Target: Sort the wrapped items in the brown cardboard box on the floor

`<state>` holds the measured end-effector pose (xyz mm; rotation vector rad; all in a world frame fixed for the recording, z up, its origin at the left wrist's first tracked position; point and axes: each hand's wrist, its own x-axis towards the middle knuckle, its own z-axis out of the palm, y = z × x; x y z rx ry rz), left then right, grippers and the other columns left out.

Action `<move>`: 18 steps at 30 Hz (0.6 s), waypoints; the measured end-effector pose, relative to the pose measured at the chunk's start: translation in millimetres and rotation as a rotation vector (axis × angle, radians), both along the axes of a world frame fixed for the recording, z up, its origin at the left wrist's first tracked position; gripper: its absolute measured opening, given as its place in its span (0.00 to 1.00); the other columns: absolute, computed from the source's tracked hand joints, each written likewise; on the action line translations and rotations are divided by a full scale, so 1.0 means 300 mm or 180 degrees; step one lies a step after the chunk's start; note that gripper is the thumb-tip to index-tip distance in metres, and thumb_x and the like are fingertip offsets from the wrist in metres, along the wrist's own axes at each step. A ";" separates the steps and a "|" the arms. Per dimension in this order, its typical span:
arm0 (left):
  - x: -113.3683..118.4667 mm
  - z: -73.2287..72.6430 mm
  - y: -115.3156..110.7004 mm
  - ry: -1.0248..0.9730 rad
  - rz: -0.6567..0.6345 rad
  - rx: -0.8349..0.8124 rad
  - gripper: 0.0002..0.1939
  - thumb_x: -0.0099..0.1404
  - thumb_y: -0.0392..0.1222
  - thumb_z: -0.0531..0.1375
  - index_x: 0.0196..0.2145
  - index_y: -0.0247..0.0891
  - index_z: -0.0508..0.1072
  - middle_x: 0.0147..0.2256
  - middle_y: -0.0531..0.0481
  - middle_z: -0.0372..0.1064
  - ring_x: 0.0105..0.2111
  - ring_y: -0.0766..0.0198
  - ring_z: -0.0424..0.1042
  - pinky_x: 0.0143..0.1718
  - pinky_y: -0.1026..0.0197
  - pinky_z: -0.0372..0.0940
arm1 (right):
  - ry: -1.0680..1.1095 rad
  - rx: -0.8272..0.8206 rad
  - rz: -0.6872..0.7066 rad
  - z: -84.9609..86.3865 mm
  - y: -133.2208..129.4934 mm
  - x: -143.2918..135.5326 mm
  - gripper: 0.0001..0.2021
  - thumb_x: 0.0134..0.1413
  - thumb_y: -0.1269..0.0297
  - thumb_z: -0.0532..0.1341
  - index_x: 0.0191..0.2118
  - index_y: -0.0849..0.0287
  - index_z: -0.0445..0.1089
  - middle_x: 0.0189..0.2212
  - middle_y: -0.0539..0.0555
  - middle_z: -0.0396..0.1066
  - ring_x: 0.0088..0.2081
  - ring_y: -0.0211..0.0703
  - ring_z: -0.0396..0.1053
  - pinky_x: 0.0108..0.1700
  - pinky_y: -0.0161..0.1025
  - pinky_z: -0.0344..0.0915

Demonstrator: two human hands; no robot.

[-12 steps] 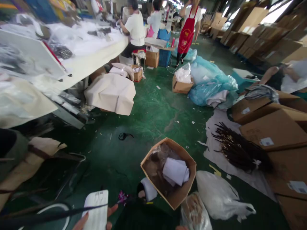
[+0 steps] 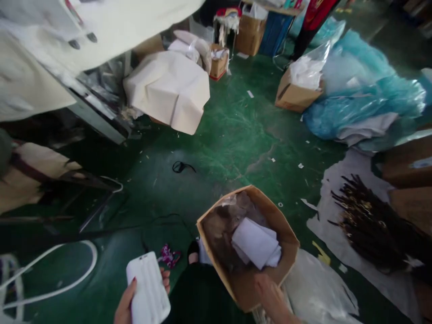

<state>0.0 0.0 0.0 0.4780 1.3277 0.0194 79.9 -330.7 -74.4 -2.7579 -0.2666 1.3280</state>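
Observation:
My left hand [image 2: 125, 300] grips a white moulded plastic tray [image 2: 147, 288] near the bottom edge, thumb on its left side and fingertips on its right. My right hand [image 2: 272, 298] reaches toward the near wall of an open cardboard box [image 2: 286, 234] on the green floor, fingers loose and holding nothing; contact with the box is unclear. Inside the box lie folded white sheets [image 2: 255, 243] on crumpled clear plastic.
A paper-covered bundle [image 2: 168, 90] sits under the white worktable [image 2: 111, 22] at upper left. Dark strips [image 2: 371, 225] lie on white paper at right, a teal plastic bag [image 2: 364, 99] beyond. White plastic bag [image 2: 317, 288] beside the box. Another person's red apron [image 2: 315, 13] at top.
My view has tilted down and closer. The white tray has risen further into view in my left hand. My right hand has come into view beside the box.

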 end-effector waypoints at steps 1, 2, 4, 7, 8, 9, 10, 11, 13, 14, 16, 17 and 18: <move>0.007 -0.063 -0.032 -0.0018 0.0154 0.0009 0.28 0.55 0.37 0.59 0.53 0.27 0.62 0.36 0.34 0.76 0.35 0.51 0.76 0.36 0.53 0.74 | 0.0073 -0.0092 0.0083 -0.037 -0.009 0.064 0.20 0.56 0.78 0.45 0.47 0.65 0.70 0.46 0.62 0.72 0.47 0.47 0.71 0.50 0.39 0.68; 0.017 -0.125 -0.063 -0.0027 0.0277 0.0003 0.22 0.56 0.37 0.57 0.49 0.27 0.66 0.35 0.33 0.76 0.34 0.51 0.76 0.35 0.53 0.74 | 0.0108 -0.0163 0.0152 -0.077 -0.019 0.126 0.21 0.56 0.77 0.45 0.50 0.66 0.68 0.48 0.62 0.71 0.49 0.48 0.70 0.50 0.40 0.67; 0.040 -0.243 -0.122 -0.0045 0.0507 -0.0058 0.15 0.58 0.37 0.54 0.41 0.27 0.71 0.33 0.32 0.76 0.32 0.50 0.76 0.34 0.51 0.74 | 0.0082 -0.0279 0.0242 -0.167 -0.041 0.235 0.21 0.56 0.76 0.46 0.55 0.68 0.63 0.54 0.64 0.65 0.53 0.51 0.67 0.53 0.43 0.65; 0.064 -0.396 -0.196 -0.0020 0.0860 -0.0219 0.17 0.61 0.40 0.49 0.38 0.26 0.73 0.32 0.32 0.75 0.31 0.51 0.76 0.33 0.51 0.74 | 0.0024 -0.0518 0.0367 -0.313 -0.080 0.356 0.26 0.55 0.72 0.51 0.61 0.71 0.53 0.61 0.66 0.56 0.60 0.53 0.57 0.60 0.47 0.58; 0.066 -0.441 -0.217 -0.0001 0.0935 -0.0241 0.18 0.61 0.41 0.49 0.38 0.26 0.74 0.32 0.32 0.75 0.31 0.51 0.76 0.33 0.52 0.74 | -0.0002 -0.0590 0.0392 -0.361 -0.094 0.386 0.28 0.55 0.71 0.53 0.62 0.72 0.50 0.62 0.67 0.53 0.62 0.53 0.53 0.62 0.49 0.54; 0.066 -0.480 -0.235 0.0042 0.0987 -0.0265 0.19 0.62 0.42 0.48 0.38 0.26 0.74 0.32 0.32 0.76 0.32 0.51 0.76 0.33 0.52 0.74 | -0.0024 -0.0671 0.0409 -0.408 -0.107 0.411 0.31 0.55 0.69 0.54 0.62 0.72 0.48 0.63 0.68 0.50 0.64 0.54 0.50 0.64 0.51 0.50; 0.064 -0.514 -0.252 0.0084 0.1021 -0.0274 0.20 0.62 0.43 0.48 0.38 0.27 0.74 0.33 0.32 0.76 0.32 0.51 0.76 0.33 0.52 0.74 | -0.0038 -0.0753 0.0421 -0.452 -0.121 0.432 0.33 0.54 0.66 0.56 0.63 0.72 0.46 0.64 0.68 0.48 0.65 0.54 0.47 0.65 0.53 0.47; 0.062 -0.543 -0.267 0.0121 0.1038 -0.0261 0.20 0.63 0.43 0.48 0.38 0.27 0.74 0.33 0.32 0.76 0.32 0.52 0.76 0.33 0.53 0.74 | -0.0033 -0.0837 0.0430 -0.494 -0.133 0.451 0.36 0.52 0.64 0.59 0.64 0.71 0.44 0.64 0.68 0.47 0.65 0.55 0.45 0.65 0.55 0.44; 0.063 -0.583 -0.292 0.0232 0.1067 -0.0229 0.19 0.63 0.43 0.48 0.40 0.28 0.73 0.33 0.33 0.76 0.31 0.53 0.76 0.34 0.53 0.74 | 0.0036 -0.0986 0.0425 -0.568 -0.156 0.482 0.42 0.50 0.60 0.62 0.64 0.69 0.40 0.65 0.68 0.45 0.66 0.56 0.43 0.65 0.57 0.43; 0.069 -0.595 -0.301 0.0277 0.1099 -0.0247 0.19 0.64 0.42 0.48 0.42 0.29 0.73 0.33 0.34 0.76 0.31 0.53 0.76 0.35 0.53 0.74 | 0.0111 -0.1031 0.0382 -0.600 -0.166 0.495 0.44 0.48 0.58 0.63 0.65 0.68 0.38 0.64 0.68 0.46 0.65 0.56 0.44 0.64 0.55 0.45; 0.089 -0.609 -0.314 0.0340 0.1227 -0.0351 0.19 0.64 0.42 0.48 0.45 0.31 0.72 0.31 0.39 0.77 0.30 0.54 0.76 0.39 0.53 0.73 | 0.0359 -0.1070 0.0185 -0.647 -0.181 0.510 0.47 0.47 0.55 0.64 0.65 0.68 0.37 0.62 0.70 0.52 0.62 0.58 0.54 0.60 0.52 0.54; 0.101 -0.612 -0.316 0.0348 0.1315 -0.0411 0.18 0.65 0.42 0.49 0.46 0.32 0.72 0.31 0.41 0.77 0.30 0.56 0.76 0.41 0.53 0.72 | 0.0516 -0.1051 0.0076 -0.661 -0.186 0.508 0.45 0.47 0.55 0.64 0.64 0.67 0.42 0.59 0.70 0.58 0.58 0.59 0.60 0.55 0.49 0.59; 0.113 -0.615 -0.316 0.0333 0.1398 -0.0462 0.18 0.65 0.42 0.49 0.45 0.33 0.72 0.30 0.44 0.77 0.30 0.57 0.76 0.44 0.53 0.71 | 0.0667 -0.0983 -0.0022 -0.667 -0.187 0.496 0.40 0.47 0.55 0.64 0.62 0.67 0.50 0.54 0.69 0.64 0.54 0.59 0.65 0.51 0.47 0.62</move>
